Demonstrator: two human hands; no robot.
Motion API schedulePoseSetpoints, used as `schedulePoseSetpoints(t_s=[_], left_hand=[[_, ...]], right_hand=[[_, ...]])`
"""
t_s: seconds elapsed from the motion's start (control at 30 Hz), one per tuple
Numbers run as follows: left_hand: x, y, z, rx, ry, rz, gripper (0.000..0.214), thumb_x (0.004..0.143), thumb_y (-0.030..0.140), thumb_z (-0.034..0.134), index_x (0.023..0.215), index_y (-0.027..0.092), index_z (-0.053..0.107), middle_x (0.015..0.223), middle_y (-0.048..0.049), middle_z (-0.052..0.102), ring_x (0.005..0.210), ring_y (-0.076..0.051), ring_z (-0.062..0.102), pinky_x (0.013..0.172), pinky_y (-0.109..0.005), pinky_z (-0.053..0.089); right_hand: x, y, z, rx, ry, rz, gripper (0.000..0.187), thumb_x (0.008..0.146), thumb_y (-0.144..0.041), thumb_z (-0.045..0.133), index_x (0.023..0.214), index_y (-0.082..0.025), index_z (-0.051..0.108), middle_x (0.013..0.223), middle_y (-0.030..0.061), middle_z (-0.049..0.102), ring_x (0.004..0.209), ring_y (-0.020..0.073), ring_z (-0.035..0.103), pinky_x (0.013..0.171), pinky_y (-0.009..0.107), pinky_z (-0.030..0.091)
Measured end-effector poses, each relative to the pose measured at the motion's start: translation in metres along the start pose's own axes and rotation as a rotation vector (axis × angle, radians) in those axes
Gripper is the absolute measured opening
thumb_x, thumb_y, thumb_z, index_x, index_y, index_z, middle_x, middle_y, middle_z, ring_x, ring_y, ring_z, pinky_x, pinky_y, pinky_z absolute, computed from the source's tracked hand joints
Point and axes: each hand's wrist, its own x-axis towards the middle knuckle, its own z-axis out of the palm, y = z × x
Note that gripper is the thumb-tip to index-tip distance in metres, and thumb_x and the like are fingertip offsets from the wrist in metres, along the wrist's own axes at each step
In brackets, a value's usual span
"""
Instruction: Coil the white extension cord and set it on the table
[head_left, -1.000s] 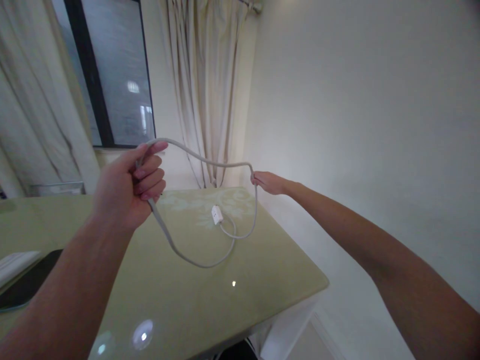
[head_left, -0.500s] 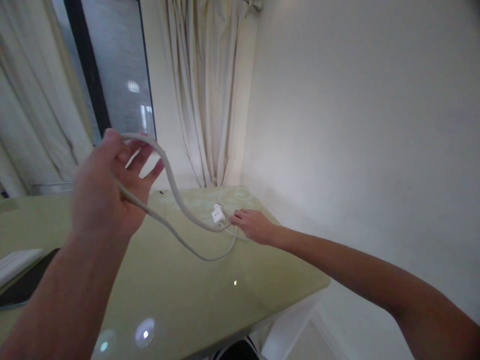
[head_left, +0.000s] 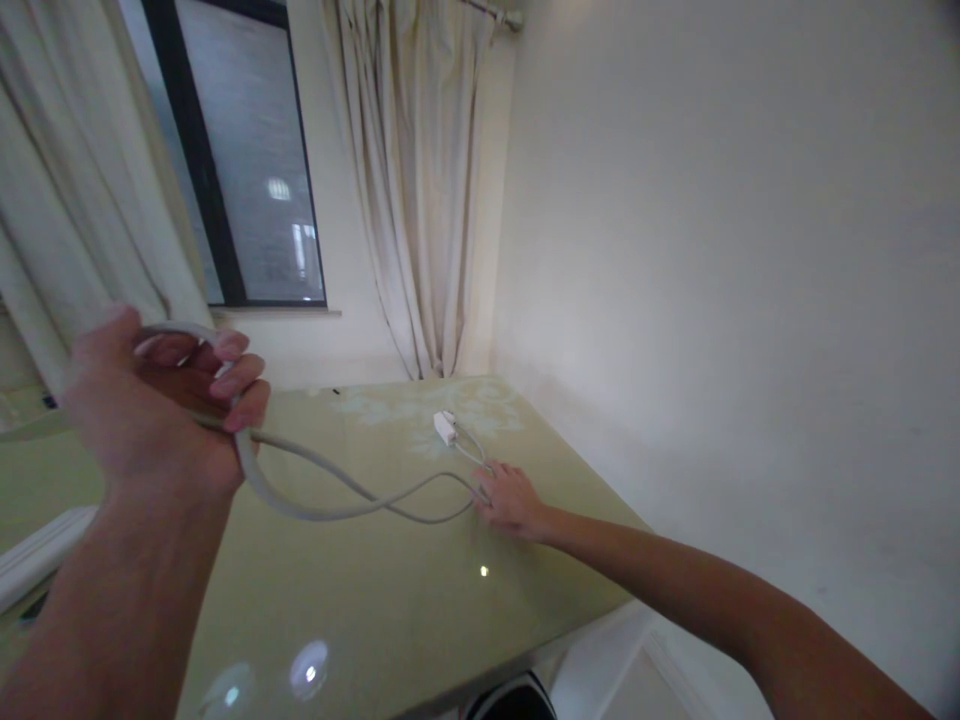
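Note:
A loop of white cable [head_left: 330, 514] runs between my two hands above the table. My left hand [head_left: 172, 400] is raised at the left, its fingers curled round the cable. Lower and farther off, my right hand [head_left: 511, 500] is closed on the cable close to the tabletop; its fingertips are partly hidden. Just beyond the right hand, a small white plug block [head_left: 445, 428] lies on the table, and a short length of the cable leads from it toward that hand.
The glossy pale green table [head_left: 360, 620] meets a white wall [head_left: 712, 250] on the right. Behind it hang curtains [head_left: 420, 200] beside a dark-framed window [head_left: 247, 150]. A long white object [head_left: 45, 550] lies at the left, and a dark bin [head_left: 517, 698] stands below the front edge.
My left hand has moved left and down, its fingers curling in around the cable. My right hand has come slightly nearer, and the plug block has turned. The cable strands now cross.

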Motion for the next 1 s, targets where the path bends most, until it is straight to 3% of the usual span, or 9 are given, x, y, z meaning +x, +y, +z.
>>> schedulePoseSetpoints(t_s=[0.13, 0.2, 0.33, 0.43, 0.63, 0.73, 0.83, 0.9, 1.0], left_hand=[[0.002, -0.015, 0.001, 0.103, -0.105, 0.008, 0.030, 0.090, 0.036, 0.047, 0.063, 0.023, 0.052, 0.055, -0.0009, 0.047, 0.036, -0.012, 0.028, 0.026, -0.022, 0.020], [0.002, -0.021, 0.002, 0.143, -0.194, 0.028, 0.028, 0.090, 0.038, 0.050, 0.069, 0.023, 0.061, 0.052, 0.0010, 0.043, 0.035, -0.012, 0.027, 0.026, -0.022, 0.023], [-0.002, -0.027, 0.008, 0.226, -0.278, 0.131, 0.036, 0.088, 0.043, 0.054, 0.058, 0.023, 0.054, 0.047, 0.0028, 0.036, 0.031, -0.012, 0.026, 0.025, -0.026, 0.022], [-0.007, -0.033, 0.022, 0.223, -0.292, 0.189, 0.040, 0.088, 0.044, 0.057, 0.054, 0.023, 0.050, 0.044, 0.0045, 0.033, 0.029, -0.010, 0.024, 0.025, -0.026, 0.019], [-0.014, -0.060, 0.068, 0.160, -0.343, 0.329, 0.039, 0.092, 0.036, 0.064, 0.058, 0.021, 0.052, 0.052, 0.0044, 0.041, 0.035, -0.008, 0.033, 0.030, -0.023, 0.018], [-0.009, -0.063, 0.090, -0.008, -0.408, 0.306, 0.040, 0.100, 0.037, 0.058, 0.064, 0.021, 0.050, 0.057, 0.0049, 0.040, 0.040, -0.007, 0.034, 0.036, -0.022, 0.024], [-0.004, -0.051, 0.107, -0.101, -0.463, 0.147, 0.046, 0.109, 0.043, 0.041, 0.068, 0.022, 0.047, 0.059, 0.0051, 0.034, 0.042, -0.008, 0.029, 0.040, -0.023, 0.027], [-0.001, -0.041, 0.113, -0.078, -0.496, 0.114, 0.053, 0.114, 0.049, 0.031, 0.072, 0.022, 0.050, 0.062, 0.0030, 0.039, 0.046, -0.009, 0.037, 0.045, -0.024, 0.035], [0.008, -0.041, 0.105, 0.045, -0.579, 0.211, 0.060, 0.111, 0.064, 0.029, 0.095, 0.018, 0.063, 0.090, -0.0064, 0.064, 0.077, -0.015, 0.067, 0.071, -0.029, 0.055]], right_hand=[[0.013, 0.018, -0.006, 0.011, -0.064, 0.080, 0.056, 0.106, -0.053, 0.045, 0.146, -0.016, 0.059, 0.140, 0.0232, 0.066, 0.127, 0.0380, 0.067, 0.107, 0.054, 0.051], [0.018, 0.025, -0.010, 0.025, -0.110, 0.056, 0.062, 0.101, -0.057, 0.056, 0.149, -0.018, 0.058, 0.145, 0.0215, 0.065, 0.132, 0.0376, 0.064, 0.112, 0.053, 0.048], [0.016, 0.024, -0.031, 0.147, -0.253, -0.124, 0.120, 0.064, -0.066, 0.093, 0.163, -0.018, 0.045, 0.169, 0.0234, 0.042, 0.156, 0.0452, 0.040, 0.127, 0.059, 0.032], [0.000, 0.001, -0.064, 0.444, -0.237, -0.377, 0.145, 0.060, -0.072, 0.094, 0.173, -0.016, 0.021, 0.178, 0.0230, 0.023, 0.164, 0.0405, 0.026, 0.133, 0.055, 0.023], [-0.032, -0.080, -0.139, 0.631, 0.098, -0.627, 0.126, 0.073, -0.068, 0.089, 0.171, -0.022, 0.024, 0.175, 0.0196, 0.033, 0.162, 0.0359, 0.033, 0.133, 0.057, 0.022], [-0.018, -0.108, -0.145, 0.699, 0.159, -0.623, 0.103, 0.084, -0.069, 0.080, 0.162, -0.017, 0.037, 0.159, 0.0219, 0.055, 0.144, 0.0345, 0.056, 0.121, 0.053, 0.042], [0.014, -0.119, -0.134, 0.895, 0.109, -0.509, 0.068, 0.090, -0.074, 0.069, 0.130, -0.020, 0.061, 0.110, 0.0085, 0.077, 0.095, 0.0227, 0.074, 0.088, 0.037, 0.057], [0.036, -0.121, -0.129, 0.997, 0.096, -0.491, 0.058, 0.093, -0.078, 0.061, 0.096, -0.020, 0.065, 0.077, -0.0004, 0.069, 0.071, 0.0157, 0.067, 0.071, 0.029, 0.053], [0.059, -0.125, -0.144, 1.160, 0.216, -0.451, 0.067, 0.094, -0.083, 0.053, 0.068, -0.022, 0.047, 0.057, -0.0064, 0.045, 0.050, 0.0087, 0.045, 0.051, 0.023, 0.038]])
